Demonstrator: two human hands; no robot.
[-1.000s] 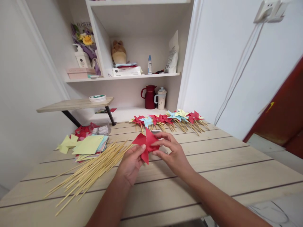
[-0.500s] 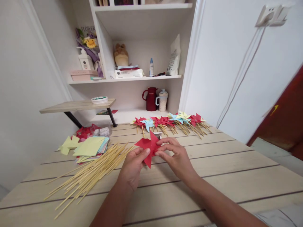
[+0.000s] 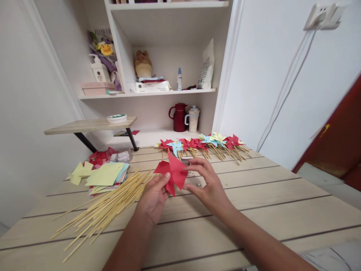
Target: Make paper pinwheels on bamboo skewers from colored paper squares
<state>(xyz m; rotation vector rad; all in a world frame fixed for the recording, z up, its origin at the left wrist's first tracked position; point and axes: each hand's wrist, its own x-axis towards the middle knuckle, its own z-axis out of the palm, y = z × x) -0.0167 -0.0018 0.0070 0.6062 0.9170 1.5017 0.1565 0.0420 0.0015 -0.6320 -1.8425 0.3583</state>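
A red paper pinwheel (image 3: 172,174), pointed and creased, is held above the desk (image 3: 282,203) at centre. The left hand (image 3: 153,197) is closed on its lower edge, the right hand (image 3: 207,184) pinched on its 3 o'clock side. Thin bamboo sticks (image 3: 104,207) lie loose at 9 o'clock. Finished pinwheels (image 3: 203,143) lie at 12 o'clock.

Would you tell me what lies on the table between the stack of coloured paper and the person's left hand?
In the head view, a loose pile of bamboo sticks lies between the paper stack and the left hand.
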